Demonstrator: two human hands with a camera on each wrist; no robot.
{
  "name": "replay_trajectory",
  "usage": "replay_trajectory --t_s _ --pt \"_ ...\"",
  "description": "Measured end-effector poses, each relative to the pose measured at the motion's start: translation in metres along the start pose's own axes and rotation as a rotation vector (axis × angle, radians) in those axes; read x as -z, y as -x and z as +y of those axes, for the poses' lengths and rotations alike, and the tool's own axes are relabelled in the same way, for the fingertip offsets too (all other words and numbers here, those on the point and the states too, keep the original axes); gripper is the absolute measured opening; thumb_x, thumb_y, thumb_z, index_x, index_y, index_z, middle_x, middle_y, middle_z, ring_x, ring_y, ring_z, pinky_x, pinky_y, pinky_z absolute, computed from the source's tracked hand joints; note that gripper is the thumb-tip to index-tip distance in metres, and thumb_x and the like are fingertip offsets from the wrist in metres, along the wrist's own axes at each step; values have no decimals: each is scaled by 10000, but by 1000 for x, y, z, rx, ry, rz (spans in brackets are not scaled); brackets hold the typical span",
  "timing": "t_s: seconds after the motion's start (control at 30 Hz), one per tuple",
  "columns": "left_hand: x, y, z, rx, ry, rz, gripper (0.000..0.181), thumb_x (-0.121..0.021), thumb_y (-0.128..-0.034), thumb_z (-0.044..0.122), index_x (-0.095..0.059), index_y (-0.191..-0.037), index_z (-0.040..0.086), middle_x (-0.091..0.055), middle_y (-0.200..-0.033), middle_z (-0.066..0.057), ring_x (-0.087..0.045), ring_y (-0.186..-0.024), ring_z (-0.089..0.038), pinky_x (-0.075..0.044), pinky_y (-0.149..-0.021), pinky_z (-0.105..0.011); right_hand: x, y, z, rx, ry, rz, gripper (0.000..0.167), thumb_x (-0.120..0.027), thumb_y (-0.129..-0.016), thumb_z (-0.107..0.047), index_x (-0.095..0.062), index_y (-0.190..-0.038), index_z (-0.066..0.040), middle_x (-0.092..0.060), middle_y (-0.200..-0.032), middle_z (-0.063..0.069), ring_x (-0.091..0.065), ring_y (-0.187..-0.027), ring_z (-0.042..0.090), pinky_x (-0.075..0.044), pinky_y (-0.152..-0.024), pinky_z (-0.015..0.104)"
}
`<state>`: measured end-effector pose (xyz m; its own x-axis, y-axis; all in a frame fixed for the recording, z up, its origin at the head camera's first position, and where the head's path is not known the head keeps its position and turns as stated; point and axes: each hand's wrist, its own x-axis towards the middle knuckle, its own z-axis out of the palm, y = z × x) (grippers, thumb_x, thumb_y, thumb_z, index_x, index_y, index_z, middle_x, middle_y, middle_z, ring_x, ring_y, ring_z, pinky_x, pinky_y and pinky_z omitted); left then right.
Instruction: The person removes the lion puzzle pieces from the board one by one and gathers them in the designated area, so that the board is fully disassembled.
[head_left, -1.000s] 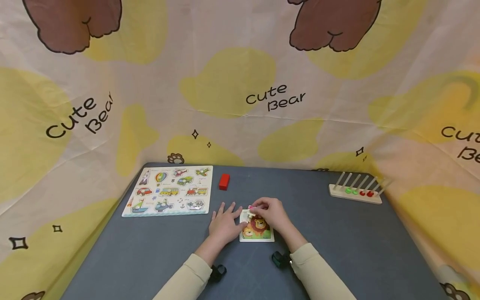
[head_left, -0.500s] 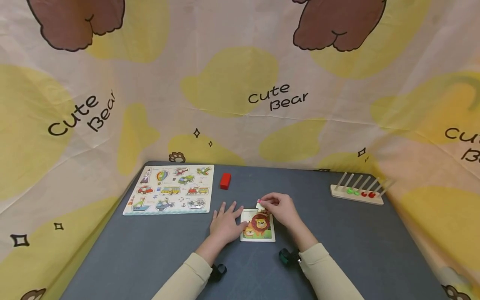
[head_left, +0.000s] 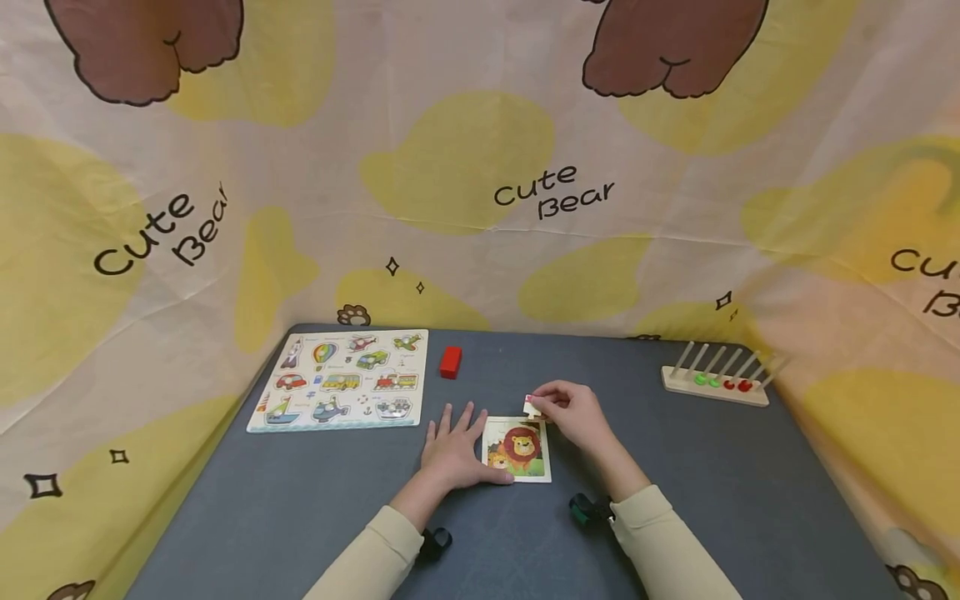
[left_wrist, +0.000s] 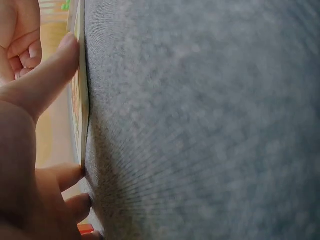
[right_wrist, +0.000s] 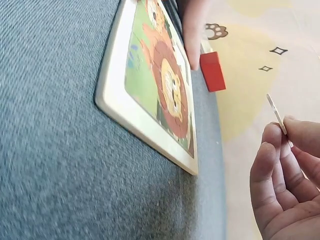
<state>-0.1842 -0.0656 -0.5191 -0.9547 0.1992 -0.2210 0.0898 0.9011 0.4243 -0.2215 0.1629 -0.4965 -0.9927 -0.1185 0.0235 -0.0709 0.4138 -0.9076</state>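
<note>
A small square lion puzzle [head_left: 522,448] in a pale frame lies flat on the table. My left hand [head_left: 452,457] rests at its left side with fingers spread; the thumb lies along the near edge of the frame. Between thumb and fingertips, my right hand [head_left: 579,412] pinches a thin puzzle piece [head_left: 531,407], pale with a pink spot, just beyond the puzzle's far edge. In the right wrist view the piece [right_wrist: 276,114] appears edge-on, raised above the table. The left wrist view shows the thumb [left_wrist: 55,70] touching the frame's side.
A red block [head_left: 451,362] stands behind the left hand. To the far left lies a vehicle puzzle board [head_left: 337,408]. A wooden peg rack [head_left: 712,390] with green and red beads is at the back right. Printed cloth [head_left: 450,167] hangs behind the table.
My right hand has moved right and slightly away with the puzzle piece, off the lion puzzle's top. The left thumb has slid from the picture's left side down to the near edge.
</note>
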Motion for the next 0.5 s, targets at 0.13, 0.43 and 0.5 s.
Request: replay_trajectory --t_s 0.13,0.43,0.5 --pt "0 0 1 3 2 -2 1190 -816 -617 728 -349 -1587 221 -225 -1683 -79 -52 -1558 -420 -84 -1222 -640 5 -1 3 -4 15 5 164 -756 -922 -250 -763 -1031 -127 -730 -897 53 -670 -772 225 -605 -749 450" --pt "-1 -1 1 12 -5 -12 1182 -825 -623 710 -338 -1591 237 -211 -1689 -65 -40 -1562 -407 -70 -1228 -630 17 -2 6 23 27 25 165 -759 -919 -218 -769 -1028 -94 -729 -854 80 -648 -709 197 -600 -706 456" --pt "-1 -1 1 14 -3 -11 1179 -827 -623 705 -339 -1591 239 -212 -1688 -65 -41 -1562 -406 -71 -1228 -630 20 -1 6 22 33 28 164 -757 -920 -222 -773 -1031 -101 -731 -861 79 -650 -714 203 -599 -710 457"
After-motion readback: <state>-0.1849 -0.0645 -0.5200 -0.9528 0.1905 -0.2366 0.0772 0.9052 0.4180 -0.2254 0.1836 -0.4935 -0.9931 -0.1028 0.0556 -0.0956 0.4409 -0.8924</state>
